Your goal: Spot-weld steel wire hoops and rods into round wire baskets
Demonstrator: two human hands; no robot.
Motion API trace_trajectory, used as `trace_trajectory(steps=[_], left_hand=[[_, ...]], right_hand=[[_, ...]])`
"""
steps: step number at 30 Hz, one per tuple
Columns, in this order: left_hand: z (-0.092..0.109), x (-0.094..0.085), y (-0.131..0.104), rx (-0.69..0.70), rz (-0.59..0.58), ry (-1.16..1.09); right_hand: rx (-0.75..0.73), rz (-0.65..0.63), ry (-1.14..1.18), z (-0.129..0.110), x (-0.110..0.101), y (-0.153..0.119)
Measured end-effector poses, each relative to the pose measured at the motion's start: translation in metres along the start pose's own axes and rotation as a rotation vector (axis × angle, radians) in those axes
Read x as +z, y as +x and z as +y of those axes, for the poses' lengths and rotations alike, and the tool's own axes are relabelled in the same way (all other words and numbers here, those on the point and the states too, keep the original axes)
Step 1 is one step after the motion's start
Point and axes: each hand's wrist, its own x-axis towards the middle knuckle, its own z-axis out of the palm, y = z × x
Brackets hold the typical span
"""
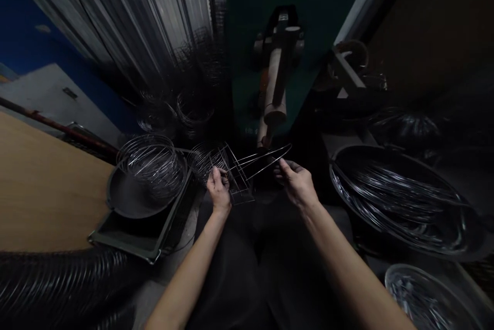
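My left hand (219, 189) is closed, thumb against fingers, on a small wire frame (236, 164) made of thin crossed rods. On the other side, my right hand (297, 181) pinches a long bent wire (266, 166) near its rounded end. The wire's two legs run left to the frame; whether they are joined to it I cannot tell. Both pieces are held just below the lower tip of a machine's thick metal arms (275, 88), which stick out of a green housing (320, 5).
At left, wire rings (150, 157) lie in a dark basin (127, 204) on a green crate (119, 242). A large tub (335, 165) of bent wires (393, 198) stands at right. Below it is a bowl (389, 278) of small metal pieces. Stacked wire rings (57, 278) fill the lower left.
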Motion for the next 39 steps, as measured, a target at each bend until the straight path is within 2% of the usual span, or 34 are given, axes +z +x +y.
trace_trajectory(steps=[5,8,14,21,25,28,37,39], left_hand=[[-0.005,0.0,0.005,0.005,0.008,0.01],[-0.008,0.0,0.006,0.008,0.009,0.031],[-0.005,-0.001,0.007,0.022,-0.005,0.127],[0.003,0.005,0.002,-0.015,-0.015,0.15],[0.003,0.006,0.001,-0.018,-0.02,0.178],[0.003,0.007,0.002,-0.017,-0.017,0.183],[0.008,0.009,0.005,-0.06,-0.01,0.106],[0.009,0.009,0.006,-0.07,-0.003,0.084]], right_hand=[[0.146,0.103,0.217,-0.003,0.021,-0.007],[0.194,0.12,0.283,-0.004,0.029,-0.01],[0.224,0.113,0.33,-0.005,0.036,-0.016],[0.214,0.236,0.356,-0.006,0.043,-0.021],[0.193,0.217,0.321,-0.006,0.045,-0.021],[0.198,0.229,0.38,-0.008,0.047,-0.021],[0.186,0.211,0.333,-0.007,0.049,-0.019],[0.164,0.16,0.29,-0.006,0.047,-0.018]])
